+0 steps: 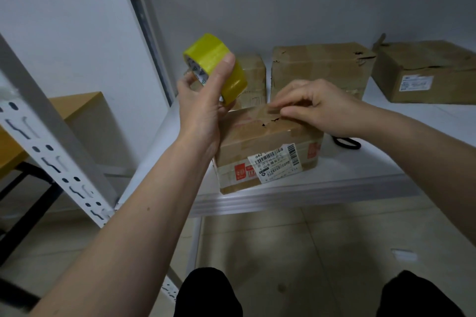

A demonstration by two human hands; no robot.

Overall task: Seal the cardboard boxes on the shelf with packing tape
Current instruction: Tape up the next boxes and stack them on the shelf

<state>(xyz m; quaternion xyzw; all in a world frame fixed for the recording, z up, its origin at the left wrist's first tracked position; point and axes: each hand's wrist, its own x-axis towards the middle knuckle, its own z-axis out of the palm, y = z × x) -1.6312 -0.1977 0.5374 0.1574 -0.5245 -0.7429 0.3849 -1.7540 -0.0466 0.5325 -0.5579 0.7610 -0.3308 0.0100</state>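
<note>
Dim, flat indoor light, soft shadows, wide-angle bending at the edges, slight softness throughout.

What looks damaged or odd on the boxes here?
The front box has a ragged hole in its top, beside the right hand. The back middle box has a torn top edge. The far right box has a flap sticking up.
</note>
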